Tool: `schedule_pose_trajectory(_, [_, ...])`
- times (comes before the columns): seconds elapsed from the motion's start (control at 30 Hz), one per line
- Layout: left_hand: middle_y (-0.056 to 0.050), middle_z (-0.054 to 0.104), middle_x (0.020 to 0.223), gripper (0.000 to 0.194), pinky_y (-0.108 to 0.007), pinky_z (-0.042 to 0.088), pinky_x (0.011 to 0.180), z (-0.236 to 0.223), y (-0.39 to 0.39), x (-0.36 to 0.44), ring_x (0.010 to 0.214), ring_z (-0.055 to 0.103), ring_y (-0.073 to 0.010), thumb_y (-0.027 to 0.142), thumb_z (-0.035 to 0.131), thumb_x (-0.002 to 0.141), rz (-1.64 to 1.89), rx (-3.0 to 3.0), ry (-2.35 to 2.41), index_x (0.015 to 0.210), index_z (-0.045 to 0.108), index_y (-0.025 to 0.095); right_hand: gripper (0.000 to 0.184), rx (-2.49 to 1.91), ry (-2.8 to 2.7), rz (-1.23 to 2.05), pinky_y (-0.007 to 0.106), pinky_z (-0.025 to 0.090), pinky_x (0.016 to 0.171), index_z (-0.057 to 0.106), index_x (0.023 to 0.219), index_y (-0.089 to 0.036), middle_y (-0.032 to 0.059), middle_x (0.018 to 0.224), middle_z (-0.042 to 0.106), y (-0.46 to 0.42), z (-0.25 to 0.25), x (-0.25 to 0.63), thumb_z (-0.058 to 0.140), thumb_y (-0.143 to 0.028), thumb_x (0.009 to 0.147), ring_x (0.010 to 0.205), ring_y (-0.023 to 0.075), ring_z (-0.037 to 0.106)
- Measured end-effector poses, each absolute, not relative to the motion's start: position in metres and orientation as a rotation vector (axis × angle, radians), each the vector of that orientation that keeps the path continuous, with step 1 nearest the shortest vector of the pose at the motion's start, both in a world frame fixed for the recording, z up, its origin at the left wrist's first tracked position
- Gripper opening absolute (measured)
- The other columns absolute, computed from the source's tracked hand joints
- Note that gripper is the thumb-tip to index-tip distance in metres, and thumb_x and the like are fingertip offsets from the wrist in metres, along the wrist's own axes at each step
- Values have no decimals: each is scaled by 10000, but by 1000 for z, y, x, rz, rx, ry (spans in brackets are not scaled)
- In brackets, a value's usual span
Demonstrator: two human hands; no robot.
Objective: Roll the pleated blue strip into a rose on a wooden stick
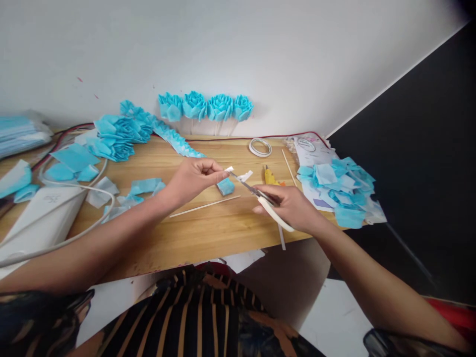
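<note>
My left hand (193, 178) pinches a small white strip (229, 169) between thumb and fingers above the wooden table (208, 233). My right hand (293, 206) is closed round the white handles of a pair of scissors (260, 196), whose blades point left and reach the strip. A small folded blue paper piece (225, 187) lies just below the strip, and a white scrap (245, 175) lies beside the blades. A thin white stick (204, 207) rests on the table under my hands.
Four blue paper flowers (206, 106) stand against the wall. More blue flowers and cut pieces (119, 131) lie at the left near a white device and cable (44, 218). A tape roll (260, 147), a yellow glue gun (270, 176) and a heap of blue scraps (344, 188) sit right.
</note>
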State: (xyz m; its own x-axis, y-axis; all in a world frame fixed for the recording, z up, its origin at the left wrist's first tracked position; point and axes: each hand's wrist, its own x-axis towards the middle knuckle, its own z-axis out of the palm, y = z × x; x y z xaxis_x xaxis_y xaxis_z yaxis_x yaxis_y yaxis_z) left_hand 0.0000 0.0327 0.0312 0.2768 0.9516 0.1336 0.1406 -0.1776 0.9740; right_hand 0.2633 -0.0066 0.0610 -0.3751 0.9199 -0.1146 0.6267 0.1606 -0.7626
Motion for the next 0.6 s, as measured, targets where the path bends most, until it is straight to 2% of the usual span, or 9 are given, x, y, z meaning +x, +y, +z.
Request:
schedule_pose_trajectory(0.27, [26, 525, 614, 322, -262, 247, 551, 34, 34, -1, 571, 370, -88, 468, 769, 744, 997, 1493, 1014, 688, 676, 165, 490, -1489, -2014, 1098, 296, 468, 683, 838, 1151, -223, 14, 834, 716, -6, 60, 264, 847, -473, 729, 729, 177, 557])
schedule_pose_trajectory(0.6, [36, 485, 576, 341, -272, 219, 539, 33, 35, -2, 546, 351, -88, 468, 763, 754, 954, 1470, 1016, 648, 608, 183, 465, -1481, -1994, 1072, 320, 488, 700, 842, 1088, -223, 26, 872, 739, -6, 55, 269, 852, -531, 739, 729, 178, 574])
